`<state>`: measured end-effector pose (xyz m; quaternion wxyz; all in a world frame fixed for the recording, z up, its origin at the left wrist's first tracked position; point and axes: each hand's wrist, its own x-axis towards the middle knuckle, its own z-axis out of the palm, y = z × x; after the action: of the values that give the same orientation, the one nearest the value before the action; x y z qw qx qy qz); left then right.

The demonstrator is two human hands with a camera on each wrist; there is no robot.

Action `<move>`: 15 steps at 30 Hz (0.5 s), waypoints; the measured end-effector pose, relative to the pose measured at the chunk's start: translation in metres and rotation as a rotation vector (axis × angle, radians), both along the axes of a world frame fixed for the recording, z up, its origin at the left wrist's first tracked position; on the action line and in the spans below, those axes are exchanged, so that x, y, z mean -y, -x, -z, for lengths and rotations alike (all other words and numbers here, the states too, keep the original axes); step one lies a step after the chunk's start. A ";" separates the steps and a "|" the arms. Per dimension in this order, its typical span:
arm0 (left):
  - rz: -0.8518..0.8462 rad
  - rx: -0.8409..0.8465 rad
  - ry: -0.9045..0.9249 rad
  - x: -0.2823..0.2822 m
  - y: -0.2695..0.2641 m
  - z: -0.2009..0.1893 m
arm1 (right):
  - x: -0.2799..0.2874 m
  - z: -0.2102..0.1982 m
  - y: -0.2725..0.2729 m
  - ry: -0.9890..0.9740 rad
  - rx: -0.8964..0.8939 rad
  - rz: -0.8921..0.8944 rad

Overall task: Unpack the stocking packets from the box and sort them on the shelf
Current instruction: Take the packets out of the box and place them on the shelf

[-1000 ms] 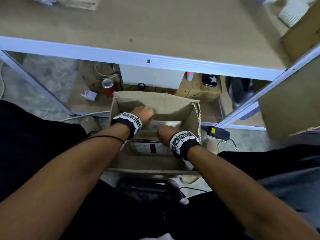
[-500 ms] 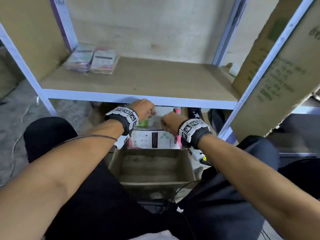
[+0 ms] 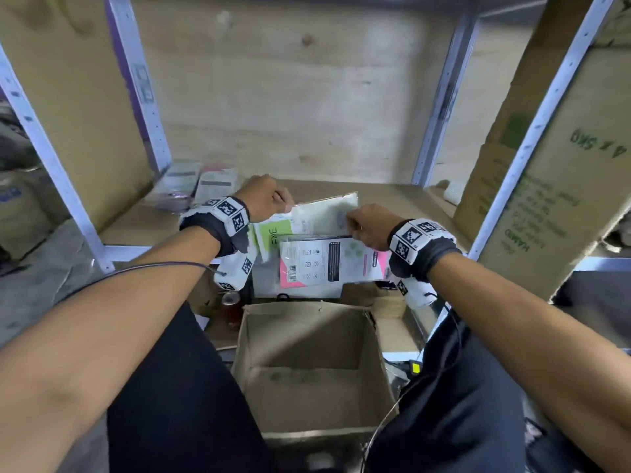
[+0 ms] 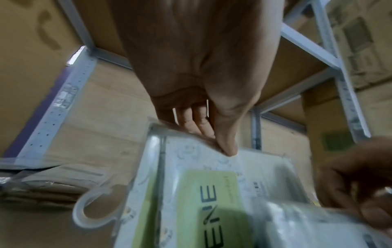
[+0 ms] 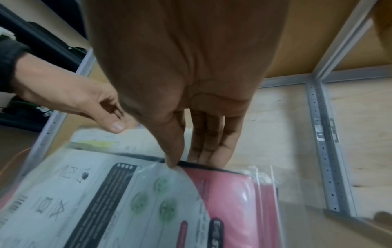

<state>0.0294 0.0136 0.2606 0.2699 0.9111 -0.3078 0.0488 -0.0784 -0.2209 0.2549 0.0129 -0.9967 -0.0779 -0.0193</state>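
My left hand [image 3: 269,199] [image 4: 214,139] pinches the top edge of a clear packet with a green card [image 3: 273,233] [image 4: 201,198]. My right hand [image 3: 362,223] [image 5: 184,159] pinches the top edge of a white and pink packet [image 3: 327,264] [image 5: 148,206]. Both packets hang in front of the shelf board [image 3: 382,199], above the open cardboard box [image 3: 307,397], which shows only its bare floor. Two packets [image 3: 201,182] lie flat at the shelf's back left.
Grey metal uprights [image 3: 433,107] frame the shelf bay. A tall printed carton [image 3: 546,186] leans at the right. A red can [image 3: 232,302] and other items sit on the lower level behind the box. My dark-clothed legs flank the box.
Both hands came up out of the box with the packets and now hold them at shelf height. The head view tilted up from the box to the shelf bay.
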 end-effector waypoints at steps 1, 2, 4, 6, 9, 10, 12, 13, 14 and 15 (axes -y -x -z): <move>-0.016 -0.015 0.034 -0.005 -0.008 -0.003 | 0.004 -0.002 -0.005 -0.032 -0.008 0.010; -0.033 -0.039 0.070 -0.010 -0.017 -0.005 | 0.009 -0.003 -0.011 -0.085 -0.011 0.023; -0.079 -0.086 0.134 -0.021 -0.034 -0.004 | 0.019 -0.003 -0.025 -0.210 -0.006 0.059; -0.107 -0.128 0.218 -0.033 -0.052 0.000 | 0.029 -0.002 -0.041 -0.307 -0.004 0.102; -0.147 -0.210 0.364 -0.053 -0.075 0.008 | 0.043 0.003 -0.070 -0.455 0.001 0.145; -0.170 -0.224 0.402 -0.059 -0.083 0.013 | 0.046 0.005 -0.081 -0.509 0.000 0.155; -0.243 -0.288 0.565 -0.070 -0.099 0.024 | 0.047 0.009 -0.101 -0.672 -0.025 0.177; -0.288 -0.334 0.671 -0.075 -0.106 0.028 | 0.045 0.011 -0.112 -0.781 -0.040 0.196; -0.331 -0.370 0.772 -0.080 -0.113 0.032 | 0.041 0.014 -0.123 -0.886 -0.051 0.225; -0.373 -0.402 0.852 -0.086 -0.120 0.035 | 0.036 0.016 -0.133 -0.983 -0.059 0.248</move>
<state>0.1493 0.0991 0.2256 0.6584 0.7507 -0.0347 0.0412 0.0549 -0.2571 0.2387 0.4805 -0.8745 0.0599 -0.0270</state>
